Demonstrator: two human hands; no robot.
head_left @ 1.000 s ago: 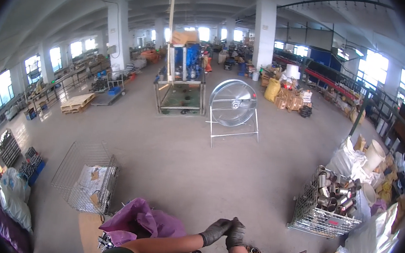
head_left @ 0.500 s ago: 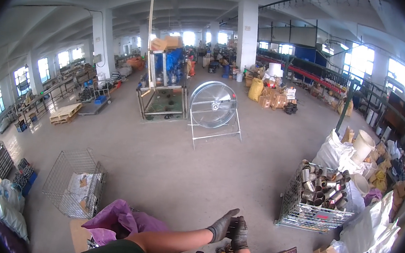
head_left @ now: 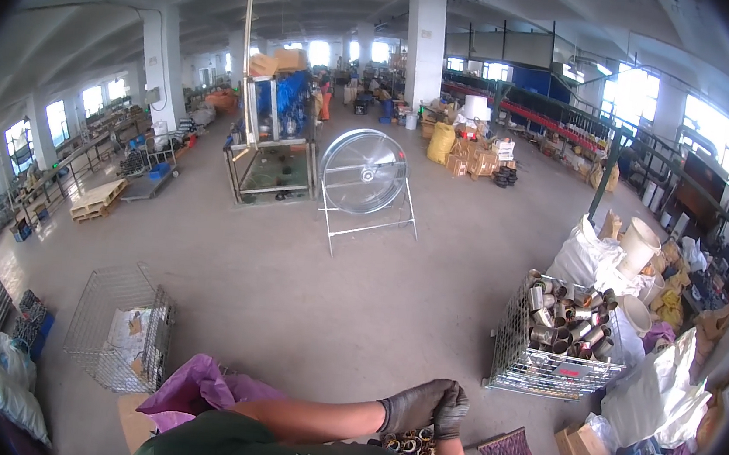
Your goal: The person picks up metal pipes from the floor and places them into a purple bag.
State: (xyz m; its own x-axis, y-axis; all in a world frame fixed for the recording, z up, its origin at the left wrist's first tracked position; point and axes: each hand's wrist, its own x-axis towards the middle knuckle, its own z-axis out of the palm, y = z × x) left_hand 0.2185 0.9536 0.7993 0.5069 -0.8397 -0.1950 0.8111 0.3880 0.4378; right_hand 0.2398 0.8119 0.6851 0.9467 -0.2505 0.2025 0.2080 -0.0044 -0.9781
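My left hand (head_left: 415,409) and my right hand (head_left: 451,415), both in dark grey work gloves, meet in front of me near the lower edge. The fingers of both are bent in and pressed together where the hands touch. Whatever lies between them, if anything, is hidden. Just below my hands lie several small ring-shaped parts (head_left: 415,448), dark with pale, gold-looking rims, partly covered by my forearms. Right of these is a reddish-purple patterned piece (head_left: 507,454) with a dark frame, tilted on the floor. A purple bag (head_left: 191,391) gapes beside my left arm.
A wire cage (head_left: 547,381) full of metal cylinders stands at right, beside white sacks (head_left: 661,388) and a cardboard box (head_left: 582,448). Another wire cage (head_left: 99,338), holding some papers, is at left. Ahead stands a large round fan (head_left: 364,175) on legs.
My hands have drawn closer together and slightly right; the left fingers, stretched before, are now bent against the right hand. My view has shifted, and more ring-shaped parts show.
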